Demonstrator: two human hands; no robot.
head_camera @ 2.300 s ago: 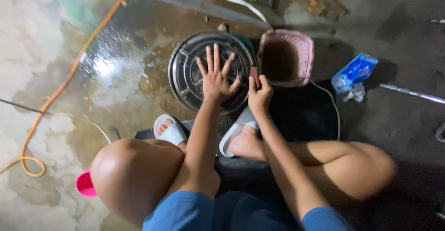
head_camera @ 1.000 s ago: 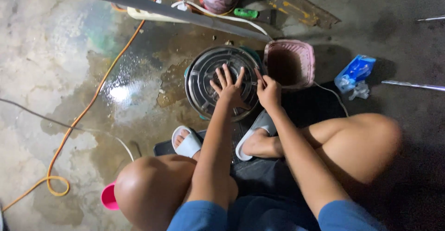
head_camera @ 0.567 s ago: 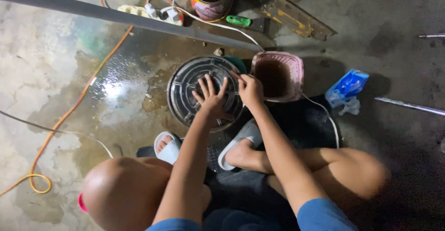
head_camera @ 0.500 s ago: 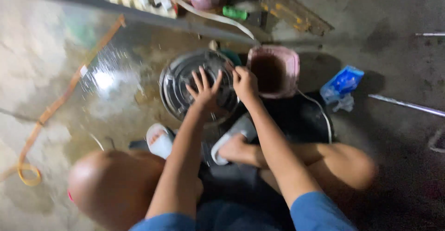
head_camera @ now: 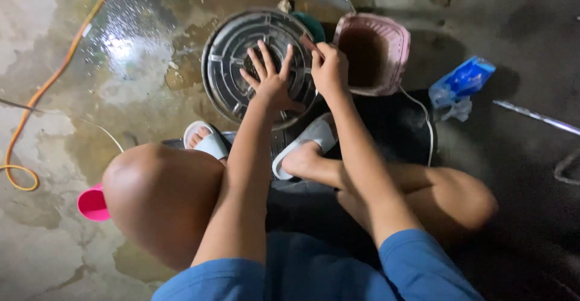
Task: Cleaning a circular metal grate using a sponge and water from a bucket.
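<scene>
**Both hands on the round grille**

I see the round metal grille (head_camera: 241,65) lying flat on the wet concrete floor (head_camera: 121,96), its ribbed face turned up toward me; being a disc, it has no long axis I can name. It sits in the far middle of the scene, just beyond the white sandals (head_camera: 305,141). My left hand (head_camera: 272,80) is spread wide, fingers fanned toward the far side, palm pressed on the grille's right half. My right hand (head_camera: 329,68) is curled at the grille's right rim, fingers drawn together; whether they pinch anything I cannot tell. Just right of it stands a pink basket (head_camera: 386,41). Further right lies a blue packet (head_camera: 462,80). An orange hose (head_camera: 36,114) runs along the left, and a pink cup (head_camera: 92,204) sits near my left knee.
</scene>
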